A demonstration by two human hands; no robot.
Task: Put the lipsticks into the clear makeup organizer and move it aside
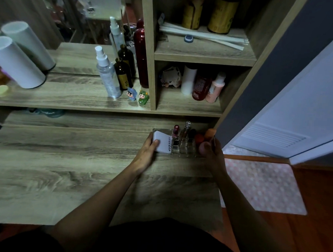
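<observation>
Wood-grain desk point(63, 159), grey-brown, runs wide across the view. Clear makeup organizer point(182, 146) sits at the desk's far right corner, close to the right edge; its long axis runs left to right, parallel to the desk's far edge. Left hand point(147, 153) is against the organizer's left end, thumb on the white 4U2skin packet point(162, 143) in the left compartment; its grip is half closed around that end. Right hand point(211, 153) is at the right end, fingers curled on the organizer's wall; how tight, cannot tell. Lipsticks point(176, 133) stand upright in the small slots, tops pointing up. Clear tube point(186, 128) upright beside them. Dark, red and orange rounded tops point(199, 137) fill the right slots; blurred.
</observation>
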